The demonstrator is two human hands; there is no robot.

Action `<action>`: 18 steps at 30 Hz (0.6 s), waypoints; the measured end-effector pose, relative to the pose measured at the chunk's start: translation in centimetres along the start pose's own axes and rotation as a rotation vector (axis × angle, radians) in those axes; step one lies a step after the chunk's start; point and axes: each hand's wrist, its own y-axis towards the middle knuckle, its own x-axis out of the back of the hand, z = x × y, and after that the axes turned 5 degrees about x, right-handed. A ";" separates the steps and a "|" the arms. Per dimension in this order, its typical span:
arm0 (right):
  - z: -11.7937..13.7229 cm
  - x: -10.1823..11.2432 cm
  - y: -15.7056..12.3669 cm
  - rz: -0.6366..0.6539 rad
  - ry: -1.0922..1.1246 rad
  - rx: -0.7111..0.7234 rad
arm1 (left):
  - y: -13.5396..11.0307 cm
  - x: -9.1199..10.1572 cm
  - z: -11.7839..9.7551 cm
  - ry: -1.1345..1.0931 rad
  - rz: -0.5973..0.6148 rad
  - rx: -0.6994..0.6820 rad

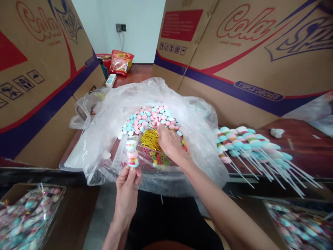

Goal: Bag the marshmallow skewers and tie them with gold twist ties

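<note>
My left hand (128,184) is closed round the lower end of a candy stick (132,156), a stack of pastel candies in a clear printed wrapper, held upright. My right hand (169,140) reaches to a clear tray of gold twist ties (150,139), its fingers pinched at the ties' right end; whether a tie is between them is hidden. Behind the tray lies a heap of pink, blue and white candies (145,118). Colourful ring candies (158,159) lie in front of and beside the ties. White sticks (121,152) lie left of the wrapped candy.
A crumpled plastic sheet (101,132) surrounds the candies. Finished candy sticks (247,146) are piled at the right. Tall cardboard boxes (234,62) stand behind and at the left. Boxes of wrapped candies (28,211) sit below the table edge on both sides.
</note>
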 end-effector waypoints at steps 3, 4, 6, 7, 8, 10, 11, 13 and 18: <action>-0.9 0.5 -2.3 -0.142 0.316 0.099 | 0.3 -0.4 0.0 -0.016 -0.029 0.037; -1.0 0.5 -3.4 -0.148 0.473 0.152 | 0.4 -0.6 0.1 -0.014 -0.039 0.048; -0.9 0.1 -5.9 -0.090 0.769 0.254 | 0.4 -1.0 0.4 0.014 -0.056 0.045; -0.7 -0.3 -7.1 -0.048 0.879 0.284 | 0.3 -1.2 0.6 0.040 -0.063 0.031; -0.5 -0.8 -8.3 -0.010 0.958 0.291 | 0.2 -1.3 0.9 0.073 -0.068 0.011; 0.1 -2.1 -10.1 0.017 1.063 0.242 | -0.1 -1.6 1.6 0.146 -0.069 -0.026; 0.3 -2.7 -10.8 0.016 1.111 0.194 | -0.3 -1.8 1.9 0.179 -0.058 -0.036; 0.4 -3.6 -11.6 0.008 1.214 0.089 | -0.8 -2.0 2.3 0.227 -0.009 -0.040; -0.4 -3.7 -12.1 -0.006 1.308 -0.032 | -1.7 -2.6 2.6 0.249 0.134 -0.009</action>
